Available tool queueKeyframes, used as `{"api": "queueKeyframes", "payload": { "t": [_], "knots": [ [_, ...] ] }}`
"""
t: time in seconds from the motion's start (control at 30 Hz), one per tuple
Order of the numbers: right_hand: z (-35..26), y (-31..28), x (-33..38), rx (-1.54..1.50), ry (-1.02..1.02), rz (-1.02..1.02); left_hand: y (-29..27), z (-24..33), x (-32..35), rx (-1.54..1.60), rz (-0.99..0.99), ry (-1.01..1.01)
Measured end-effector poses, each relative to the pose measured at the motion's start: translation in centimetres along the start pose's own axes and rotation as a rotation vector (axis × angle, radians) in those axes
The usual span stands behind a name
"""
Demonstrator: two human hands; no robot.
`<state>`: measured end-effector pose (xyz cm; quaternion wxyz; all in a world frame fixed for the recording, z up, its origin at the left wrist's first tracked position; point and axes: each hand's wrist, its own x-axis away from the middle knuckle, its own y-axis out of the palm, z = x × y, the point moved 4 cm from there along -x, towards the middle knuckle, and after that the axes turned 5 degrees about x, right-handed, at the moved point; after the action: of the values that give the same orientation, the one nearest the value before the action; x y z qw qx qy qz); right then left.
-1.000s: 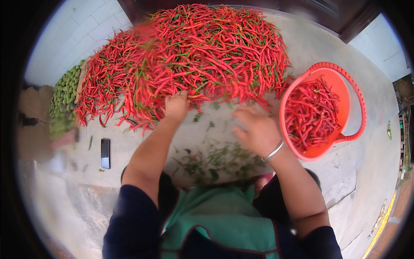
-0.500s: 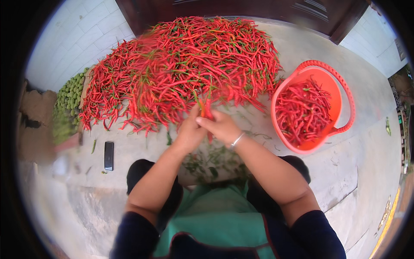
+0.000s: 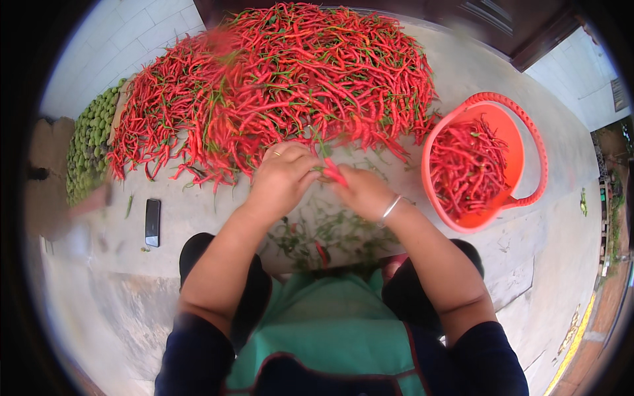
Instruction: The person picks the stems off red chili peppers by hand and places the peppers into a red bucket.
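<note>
My right hand (image 3: 365,193), with a bracelet at its wrist, is closed round red chili peppers (image 3: 335,172) whose stem ends point toward my other hand. Close beside it, my left hand (image 3: 282,177), a ring on one finger, pinches at the green stem end with thumb and fingertips. Both hands are held over the floor, just in front of a large heap of red chilies (image 3: 297,86) with green stems. Below them lie scattered green stems and leaves (image 3: 330,224), with a red chili (image 3: 322,254) among them.
A red-orange plastic basket (image 3: 429,191) with an arched handle stands at the right, partly filled with red chilies. On the left lie a black phone (image 3: 152,223), a green chili (image 3: 129,206) and a pile of green round produce (image 3: 92,142). A dark door (image 3: 489,33) is behind.
My hands have moved a little apart, and the chilies in my right hand have tipped from upright to slanting. The whole view has shifted slightly.
</note>
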<state>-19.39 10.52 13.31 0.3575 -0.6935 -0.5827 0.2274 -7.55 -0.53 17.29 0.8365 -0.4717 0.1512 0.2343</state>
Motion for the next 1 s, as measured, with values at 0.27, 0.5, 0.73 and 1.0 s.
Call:
{"api": "queueKeyframes", "payload": {
  "t": [0.27, 0.5, 0.73, 1.0],
  "knots": [
    [-1.0, 0.1, 0.0, -0.05, 0.072, 0.051, 0.8, 0.5, -0.1, -0.143, 0.057, -0.038],
    [1.0, 0.5, 0.2, 0.074, 0.155, 0.042, -1.1, -0.5, -0.6, -0.098, 0.237, -0.158],
    [0.4, -0.3, 1.6, 0.454, -0.01, 0.007, 2.3, 0.3, 0.5, -0.139, -0.113, 0.028],
    [-0.6, -0.4, 1.1, 0.21, 0.101, 0.089, 2.7, -0.8, 0.4, 0.045, 0.055, -0.217]
  ]
}}
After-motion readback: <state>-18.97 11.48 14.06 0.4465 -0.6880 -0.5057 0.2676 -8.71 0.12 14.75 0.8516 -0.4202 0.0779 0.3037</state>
